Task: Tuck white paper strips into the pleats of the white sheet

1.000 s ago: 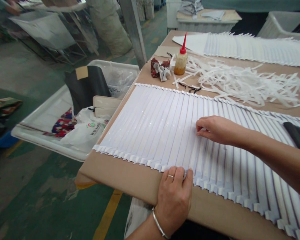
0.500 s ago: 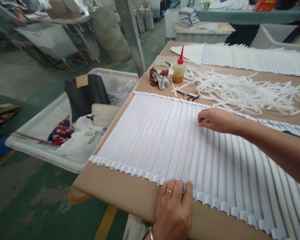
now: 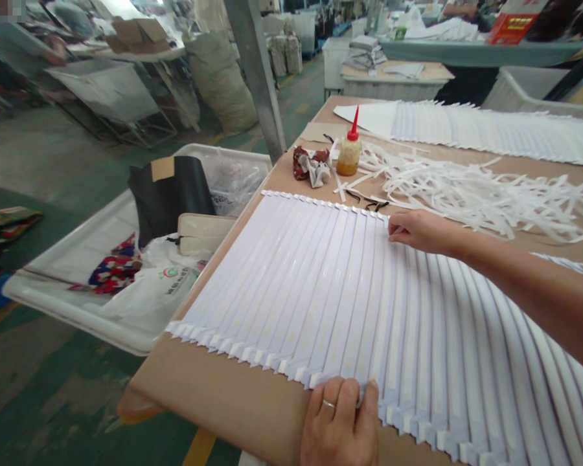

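A row of overlapping white paper strips (image 3: 291, 278), with small folded tabs along the near and far edges, lies across the brown-covered table (image 3: 223, 388). My left hand (image 3: 342, 421), wearing a ring, is at the near edge. Its fingers are bent and closed on the tabbed end of one strip. Farther off, my right hand (image 3: 415, 230) is over the far ends of the strips, thumb and fingers pinched together. What lies between those fingertips is too small to make out. Both palms are hidden.
A glue bottle (image 3: 350, 152) with a red nozzle stands behind the strips, beside a crumpled wrapper (image 3: 311, 167). Loose white ribbons (image 3: 466, 188) are heaped to its right. Another pleated white sheet (image 3: 476, 126) lies behind. A white bin (image 3: 78, 323) and a metal post (image 3: 257, 77) stand left.
My right hand has moved away from me along the strips, to their far ends, still pinched. My left hand stays at the near edge. The whole view has tilted slightly upward.
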The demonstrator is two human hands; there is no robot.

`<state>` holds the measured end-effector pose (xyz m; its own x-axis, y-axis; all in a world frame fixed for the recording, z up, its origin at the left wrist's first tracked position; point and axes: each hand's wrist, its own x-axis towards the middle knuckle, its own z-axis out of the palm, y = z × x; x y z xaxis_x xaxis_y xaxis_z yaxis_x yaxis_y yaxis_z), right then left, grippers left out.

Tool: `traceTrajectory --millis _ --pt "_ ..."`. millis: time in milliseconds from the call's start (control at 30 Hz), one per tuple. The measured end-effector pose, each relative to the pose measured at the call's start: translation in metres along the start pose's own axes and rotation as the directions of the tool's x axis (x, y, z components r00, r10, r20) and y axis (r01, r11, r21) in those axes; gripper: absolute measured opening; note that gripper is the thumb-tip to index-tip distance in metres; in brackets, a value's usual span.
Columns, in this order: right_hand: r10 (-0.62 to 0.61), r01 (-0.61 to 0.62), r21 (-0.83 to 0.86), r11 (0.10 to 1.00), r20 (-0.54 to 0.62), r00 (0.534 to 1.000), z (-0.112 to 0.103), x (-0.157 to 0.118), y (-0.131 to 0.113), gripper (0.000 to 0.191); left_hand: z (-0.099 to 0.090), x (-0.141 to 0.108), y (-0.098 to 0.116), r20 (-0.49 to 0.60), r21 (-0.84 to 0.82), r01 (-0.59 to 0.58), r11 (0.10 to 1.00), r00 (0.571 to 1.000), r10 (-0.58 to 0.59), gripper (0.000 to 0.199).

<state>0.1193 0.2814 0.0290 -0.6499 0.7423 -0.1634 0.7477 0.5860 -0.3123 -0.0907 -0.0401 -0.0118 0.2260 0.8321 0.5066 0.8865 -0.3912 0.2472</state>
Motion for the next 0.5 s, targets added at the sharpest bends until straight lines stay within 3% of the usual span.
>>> traceTrajectory --millis 267,500 --pt "0.053 -0.047 0.056 0.997 -0.113 0.992 0.008 0.013 0.026 0.015 0.004 0.0 0.0 -0.034 0.045 0.018 0.999 0.999 -0.017 0.022" --pt "0.106 -0.102 0.048 0.994 -0.106 0.989 0.016 0.02 0.028 0.016 0.007 -0.003 0.0 -0.034 0.087 0.008 0.996 0.999 -0.005 0.021"
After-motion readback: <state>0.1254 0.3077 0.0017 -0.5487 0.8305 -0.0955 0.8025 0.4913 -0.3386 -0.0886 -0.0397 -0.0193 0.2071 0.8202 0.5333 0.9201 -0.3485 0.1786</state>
